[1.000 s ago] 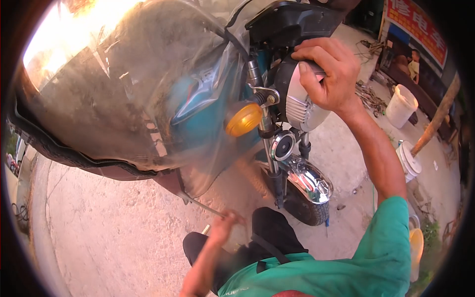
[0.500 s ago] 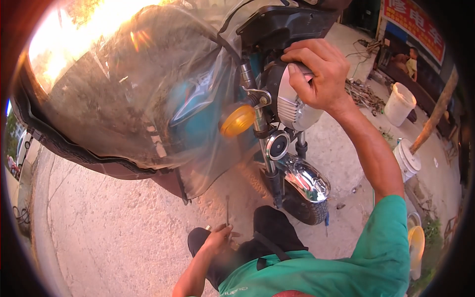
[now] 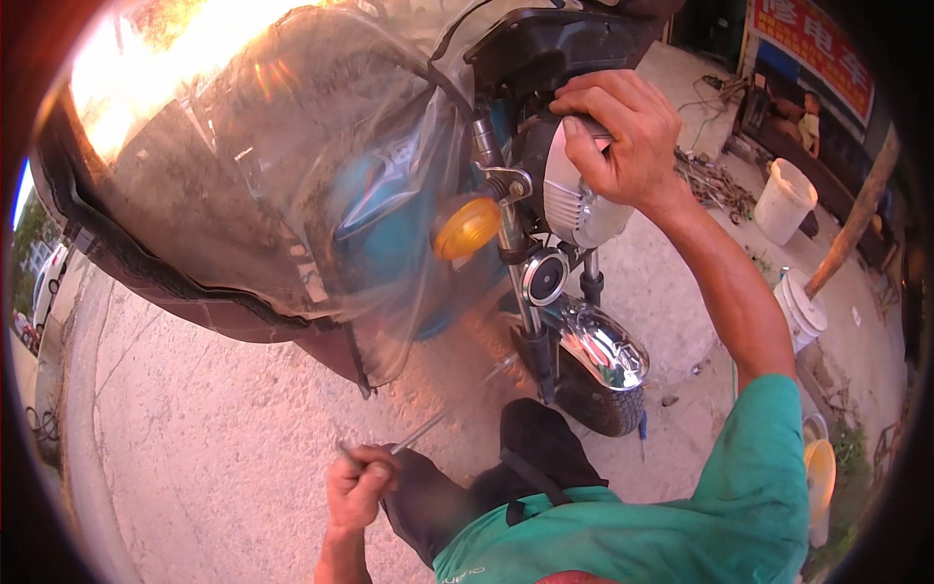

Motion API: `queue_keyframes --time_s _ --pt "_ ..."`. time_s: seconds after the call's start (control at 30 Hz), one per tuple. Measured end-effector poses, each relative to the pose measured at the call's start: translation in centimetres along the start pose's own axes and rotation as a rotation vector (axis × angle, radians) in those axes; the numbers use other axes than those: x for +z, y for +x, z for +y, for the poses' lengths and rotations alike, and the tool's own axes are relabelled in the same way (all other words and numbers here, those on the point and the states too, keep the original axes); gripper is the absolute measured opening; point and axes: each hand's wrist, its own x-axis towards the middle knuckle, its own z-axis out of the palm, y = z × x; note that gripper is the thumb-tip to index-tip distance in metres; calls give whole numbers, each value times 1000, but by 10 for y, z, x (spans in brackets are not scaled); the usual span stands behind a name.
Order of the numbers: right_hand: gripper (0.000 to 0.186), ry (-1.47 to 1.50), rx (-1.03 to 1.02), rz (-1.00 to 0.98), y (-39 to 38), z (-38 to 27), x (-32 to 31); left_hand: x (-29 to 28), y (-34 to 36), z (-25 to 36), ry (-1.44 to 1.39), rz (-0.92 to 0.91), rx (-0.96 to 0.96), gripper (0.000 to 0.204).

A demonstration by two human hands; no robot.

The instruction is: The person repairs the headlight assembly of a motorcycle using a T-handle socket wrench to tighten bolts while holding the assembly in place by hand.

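My right hand is curled over the upper edge of a headlight, a pale ribbed unit in a dark housing on the front of a three-wheeler or motorbike. My left hand is low on the left, closed round a long, thin metal rod. The rod slants up to the right toward the fork, its far end blurred; whether it has a handle is hidden in my fist. Beside the headlight are an orange turn signal and a round horn. Below them, a chrome mudguard covers the front wheel.
A clear plastic rain cover with a dark hem hangs at the left. A blue-handled tool is beside the wheel. To the right stand a white bucket and another pail with a wooden pole. A person is farther back.
My left hand has moved left and slightly down, and the rod has swung from upright to a slant toward the fork. My right hand stays on the headlight, shifted only slightly.
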Motion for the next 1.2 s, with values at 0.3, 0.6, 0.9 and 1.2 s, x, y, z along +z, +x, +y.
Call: queue_keyframes --time_s 0.3,0.6,0.9,1.2 --pt "13 -5 -1 -2 -2 1 1 40 64 92 57 138 609 30" --pt "13 -5 5 0 -6 4 2 66 82 122 249 282 462 31" --pt "15 14 44 -35 -5 0 -3 80 65 88 126 346 381 31" --pt "8 27 13 56 -7 5 3 84 63 84 179 349 395 32"
